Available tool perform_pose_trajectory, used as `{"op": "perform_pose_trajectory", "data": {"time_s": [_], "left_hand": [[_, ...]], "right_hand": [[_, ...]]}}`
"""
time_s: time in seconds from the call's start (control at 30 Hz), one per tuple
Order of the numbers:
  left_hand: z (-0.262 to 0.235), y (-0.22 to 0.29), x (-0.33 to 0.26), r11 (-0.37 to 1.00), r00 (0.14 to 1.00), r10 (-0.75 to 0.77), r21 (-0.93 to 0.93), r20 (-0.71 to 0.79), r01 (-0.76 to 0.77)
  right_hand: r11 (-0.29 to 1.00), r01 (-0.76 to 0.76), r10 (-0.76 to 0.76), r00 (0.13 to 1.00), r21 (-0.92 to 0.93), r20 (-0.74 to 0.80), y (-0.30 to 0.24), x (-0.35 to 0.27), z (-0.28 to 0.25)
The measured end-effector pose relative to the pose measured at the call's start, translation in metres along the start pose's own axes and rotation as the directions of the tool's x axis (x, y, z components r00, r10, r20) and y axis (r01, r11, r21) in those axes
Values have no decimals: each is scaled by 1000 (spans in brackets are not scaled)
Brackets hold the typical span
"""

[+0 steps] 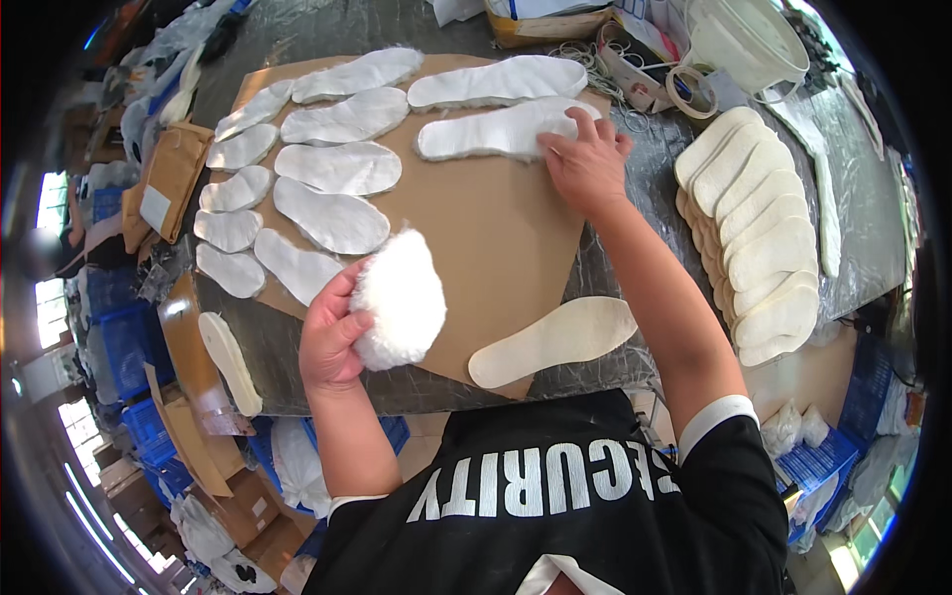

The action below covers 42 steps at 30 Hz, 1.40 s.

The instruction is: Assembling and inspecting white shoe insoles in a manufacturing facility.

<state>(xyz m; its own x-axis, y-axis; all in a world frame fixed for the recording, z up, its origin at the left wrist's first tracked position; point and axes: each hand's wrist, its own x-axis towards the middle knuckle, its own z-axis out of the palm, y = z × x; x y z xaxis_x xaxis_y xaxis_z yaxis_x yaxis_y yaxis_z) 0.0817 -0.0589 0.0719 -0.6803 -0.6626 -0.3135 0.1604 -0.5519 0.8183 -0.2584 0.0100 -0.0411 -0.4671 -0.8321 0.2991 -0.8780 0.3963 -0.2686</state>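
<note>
Fleecy insoles being laid out on a cardboard sheet

The left hand curls its fingers around a fluffy white fleece piece, holding it just above the near part of the brown cardboard sheet that covers the bench. The right hand lies flat with fingers spread, pressing on the heel end of a fleecy insole at the far side of the sheet. Another one like it lies just beyond, and rows of similar white insoles fill the sheet's left half. A plain cream insole rests at the near edge, partly off the cardboard. A fanned stack of cream insoles sits on the bench to the right, well apart from both hands.
</note>
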Motion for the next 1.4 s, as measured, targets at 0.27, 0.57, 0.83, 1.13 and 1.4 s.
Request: {"op": "perform_pose_trajectory", "data": {"time_s": [0.27, 0.57, 0.83, 1.13, 1.4], "left_hand": [[13, -4, 2, 999, 997, -48, 27, 68, 47], [58, -13, -3, 462, 979, 44, 864, 201, -198], [71, -63, -6, 118, 943, 63, 935, 328, -333], [8, -101, 5, 832, 952, 79, 546, -296, 101], [28, -86, 19, -9, 875, 484, 1000, 25, -24]], "right_hand": [[989, 146, -149, 978, -32, -144, 4, -5, -1], [494, -564, -25, 751, 661, 659, -70, -32, -56], [146, -579, 221, 809, 802, 544, -61, -58, -36], [73, -569, 568, 699, 819, 435, -41, -111, -12], [512, -475, 467, 853, 715, 233, -50, -121, -23]]}}
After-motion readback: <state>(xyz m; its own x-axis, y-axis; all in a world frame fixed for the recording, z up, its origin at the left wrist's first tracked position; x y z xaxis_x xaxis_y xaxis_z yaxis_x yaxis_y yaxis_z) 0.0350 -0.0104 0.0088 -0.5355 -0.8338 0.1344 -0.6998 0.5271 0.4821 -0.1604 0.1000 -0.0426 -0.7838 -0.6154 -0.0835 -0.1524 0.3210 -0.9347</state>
